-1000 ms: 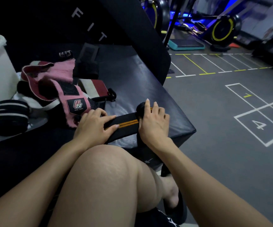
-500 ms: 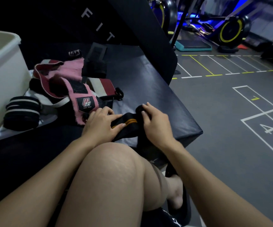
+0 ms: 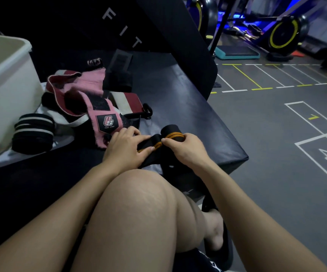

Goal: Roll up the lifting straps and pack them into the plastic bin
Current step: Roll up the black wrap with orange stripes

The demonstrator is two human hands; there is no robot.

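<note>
Gym flooring with painted lane lines and a numbered square fills the right of the view; a dark padded bench runs from the near left toward the far right.

Change since the earlier pictures: the black strap with orange stripes, previously stretched flat between the hands, is now bunched, with a rolled end standing at its far-right end. The two hands have closed toward each other and nearly meet.

Right hand has fingers curled over the rolled end, thumb pinching the striped face. Left hand lies over the unrolled part, fingers fairly straight and pressing it down onto the bench; whether the thumb grips underneath cannot be told. The strap's near tail drops off the bench edge behind the raised knee and is hidden there.

White plastic bin stands at the far left, cut off by the frame; its contents are not visible. Beside it sit a black-and-white rolled wrap and a heap of pink and maroon straps, well left of both hands. Items in the heap overlap and cannot be counted.
</note>
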